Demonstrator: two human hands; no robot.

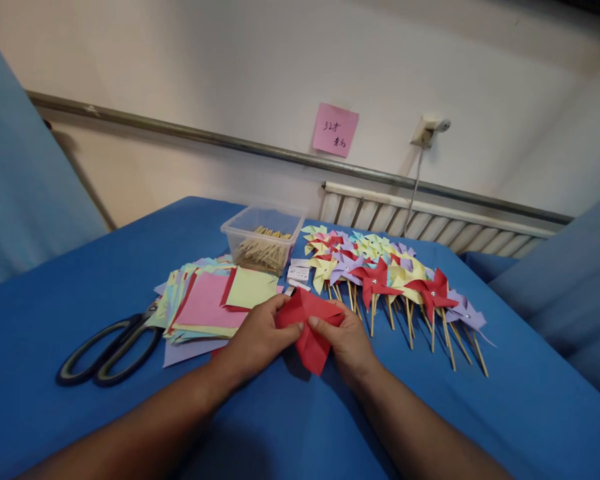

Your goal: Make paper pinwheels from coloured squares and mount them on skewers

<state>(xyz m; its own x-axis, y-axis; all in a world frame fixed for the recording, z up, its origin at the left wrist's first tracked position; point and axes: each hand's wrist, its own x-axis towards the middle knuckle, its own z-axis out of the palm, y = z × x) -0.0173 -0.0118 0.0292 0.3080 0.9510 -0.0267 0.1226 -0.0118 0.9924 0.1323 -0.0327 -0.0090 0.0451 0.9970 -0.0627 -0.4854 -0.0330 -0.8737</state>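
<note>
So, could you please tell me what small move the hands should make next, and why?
I'd probably gather the folds of the red paper at its centre: the left hand and right hand hold it with thumbs near the middle, and the pinwheels nearby have blades meeting at theirs.

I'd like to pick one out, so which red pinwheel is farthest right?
The red pinwheel in the front row, between a yellow pinwheel and the rightmost purple pinwheel. The other front red pinwheel sits further left, nearer the right hand.
</note>
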